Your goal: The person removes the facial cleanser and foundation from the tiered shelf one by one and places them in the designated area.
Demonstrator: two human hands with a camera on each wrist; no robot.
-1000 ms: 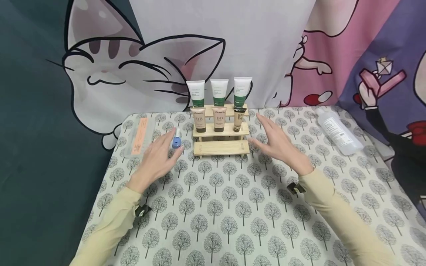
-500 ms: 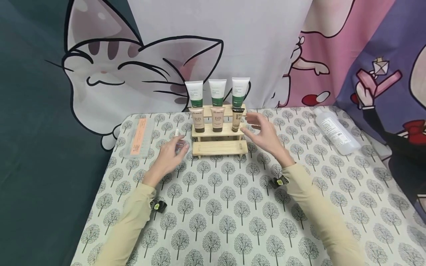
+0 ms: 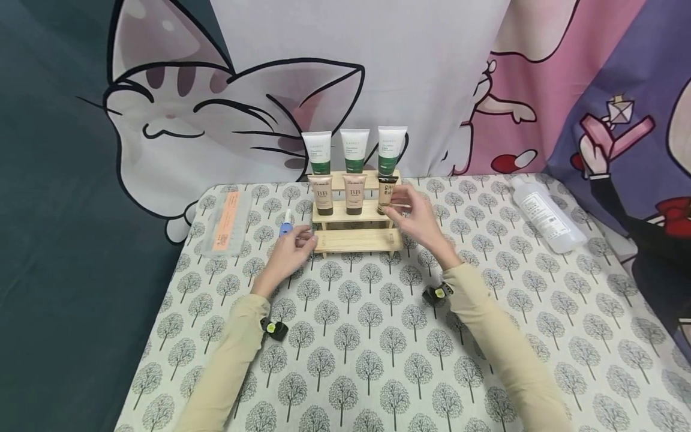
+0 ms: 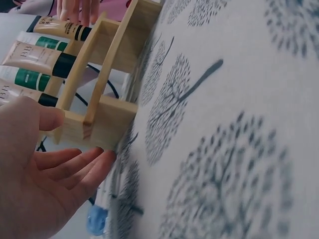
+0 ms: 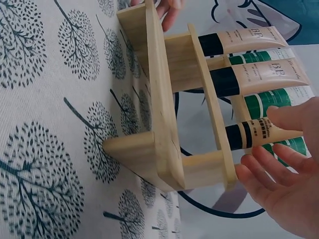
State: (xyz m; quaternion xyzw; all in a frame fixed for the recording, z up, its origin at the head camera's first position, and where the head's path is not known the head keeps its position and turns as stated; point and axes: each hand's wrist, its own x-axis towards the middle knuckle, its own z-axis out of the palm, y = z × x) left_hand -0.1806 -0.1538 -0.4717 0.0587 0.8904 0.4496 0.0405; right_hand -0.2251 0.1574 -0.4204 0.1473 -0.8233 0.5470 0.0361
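My right hand (image 3: 418, 217) is at the small gold tube with a black cap (image 3: 385, 193). In the right wrist view its thumb overlaps that tube (image 5: 261, 132), and relaxed fingers lie along the other side. The tube stands cap down on the middle shelf of a three-step wooden rack (image 3: 358, 240), beside two pink BB cream tubes (image 3: 323, 195). My left hand (image 3: 288, 255), with loosely bent fingers, is at the left end of the bottom step. In the left wrist view its thumb (image 4: 51, 118) is near the step's edge, with the fingers beneath.
White-and-green tubes (image 3: 354, 150) fill the rack's top shelf. A blue object with a white tip (image 3: 287, 223) lies left of the rack, partly behind my left hand. A clear plastic case (image 3: 227, 222) is farther left; a translucent bottle (image 3: 547, 213) lies at right.
Both hands have moved inward to the rack. The right has come from beside the rack to the gold tube, the left from beside the blue object to the bottom step.
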